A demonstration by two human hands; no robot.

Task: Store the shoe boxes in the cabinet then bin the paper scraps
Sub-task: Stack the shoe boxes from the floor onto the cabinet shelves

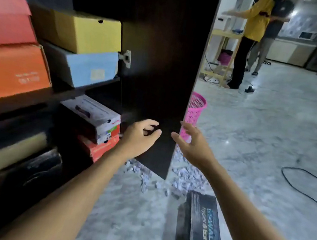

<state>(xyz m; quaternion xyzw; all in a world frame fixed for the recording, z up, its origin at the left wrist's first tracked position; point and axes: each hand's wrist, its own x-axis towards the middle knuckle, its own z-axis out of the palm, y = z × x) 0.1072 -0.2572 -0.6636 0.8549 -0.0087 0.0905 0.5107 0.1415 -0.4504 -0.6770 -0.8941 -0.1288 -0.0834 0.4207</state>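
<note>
Left hand (142, 135) loosely curled and right hand (192, 143) spread, both empty, before the open cabinet door (160, 61). The door half hides the pink basket (195, 108). Paper scraps (186, 176) litter the floor beneath; black shoe box (202, 229) lies nearer.

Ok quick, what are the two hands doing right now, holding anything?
Left hand: open, fingers loosely curled, holding nothing.
Right hand: open, fingers spread, holding nothing.
</note>
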